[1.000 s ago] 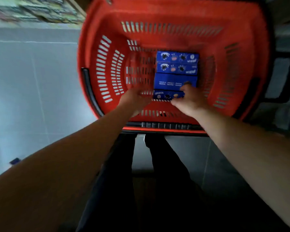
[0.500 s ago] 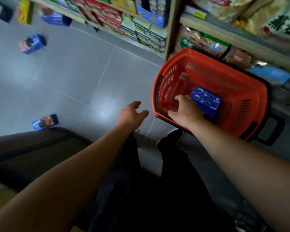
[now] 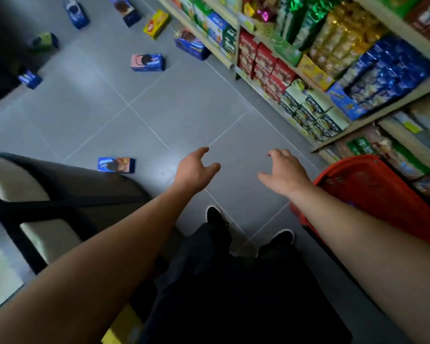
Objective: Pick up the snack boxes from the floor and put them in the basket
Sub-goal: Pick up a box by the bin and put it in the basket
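Observation:
Both hands hover empty above the grey tiled floor. My left hand [image 3: 196, 170] has relaxed, spread fingers, and so does my right hand [image 3: 283, 173]. The red basket [image 3: 372, 192] stands on the floor at the right, partly behind my right forearm; its contents are hidden. Several snack boxes lie on the floor: a blue box [image 3: 116, 165] close to the left of my left hand, a blue and pink box [image 3: 148, 62] farther off, a blue box [image 3: 192, 45] by the shelf, a yellow box [image 3: 157, 24], and others at the top left.
Shelves [image 3: 308, 70] packed with snack boxes and bags run along the right side. A dark display unit with pale shelves [image 3: 35, 194] stands at the left. My feet in dark shoes [image 3: 216, 217] stand on the tiles below the hands.
Both hands have come out of the basket, where they were setting a blue box down, and now hang empty over the floor. My view has swung left towards the scattered boxes.

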Tool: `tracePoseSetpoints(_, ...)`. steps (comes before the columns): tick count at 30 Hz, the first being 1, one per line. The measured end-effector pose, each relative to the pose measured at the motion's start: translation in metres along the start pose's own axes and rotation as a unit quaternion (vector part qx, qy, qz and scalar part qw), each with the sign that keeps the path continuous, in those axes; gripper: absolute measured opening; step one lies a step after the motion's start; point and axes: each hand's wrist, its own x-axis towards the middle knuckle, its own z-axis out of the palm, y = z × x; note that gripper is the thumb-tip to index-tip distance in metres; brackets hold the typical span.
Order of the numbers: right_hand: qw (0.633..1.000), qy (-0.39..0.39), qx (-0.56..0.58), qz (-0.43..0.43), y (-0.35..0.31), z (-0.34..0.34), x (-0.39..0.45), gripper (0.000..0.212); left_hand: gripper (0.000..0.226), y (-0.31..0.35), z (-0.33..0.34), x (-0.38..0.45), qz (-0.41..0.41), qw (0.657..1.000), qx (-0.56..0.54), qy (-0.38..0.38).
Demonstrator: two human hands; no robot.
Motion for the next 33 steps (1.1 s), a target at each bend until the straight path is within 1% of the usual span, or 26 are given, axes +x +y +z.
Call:
tracePoseSetpoints(4,0.998,-0.01,-0.042,-0.049,-0.076,-0.006,0.031,0.061,0.064,-0.036,-0.06,0.02,-0.038,0.997,-0.038,0.047)
tracePoseSetpoints(9,0.986,-0.032,-0.107,-0.125,-0.156,-0.015,0.078,0.064,0.065,-0.069,-0.112,0.042,-0.094,0.986,-0.093,0.098)
tracePoseSetpoints(16,0.948,-0.08,-0.184,-0.245,-0.269,-0.028,0.176,0.064,0.065,-0.099,-0.173,0.091,-0.201,0.951,-0.162,0.169)
tracePoseSetpoints(19,0.922,-0.12,-0.221,-0.295,-0.318,-0.033,0.216,0.065,0.064,-0.106,-0.2,0.108,-0.263,0.924,-0.195,0.198)
tracePoseSetpoints(21,0.894,-0.144,-0.257,-0.337,-0.355,-0.035,0.243,0.066,0.061,-0.109,-0.219,0.118,-0.297,0.902,-0.216,0.227)
tracePoseSetpoints(23,0.871,-0.157,-0.278,-0.372,-0.391,-0.037,0.263,0.066,0.059,-0.112,-0.235,0.124,-0.316,0.883,-0.236,0.253)
tracePoseSetpoints(27,0.825,-0.179,-0.318,-0.431,-0.458,-0.029,0.287,0.065,0.062,-0.123,-0.26,0.133,-0.374,0.841,-0.263,0.29)
tracePoseSetpoints(30,0.787,-0.194,-0.352,-0.468,-0.506,-0.015,0.301,0.066,0.057,-0.136,-0.276,0.141,-0.397,0.805,-0.307,0.318)
tracePoseSetpoints(33,0.753,-0.2,-0.381,-0.497,-0.555,0.004,0.315,0.065,0.046,-0.159,-0.291,0.158,-0.423,0.773,-0.34,0.328)
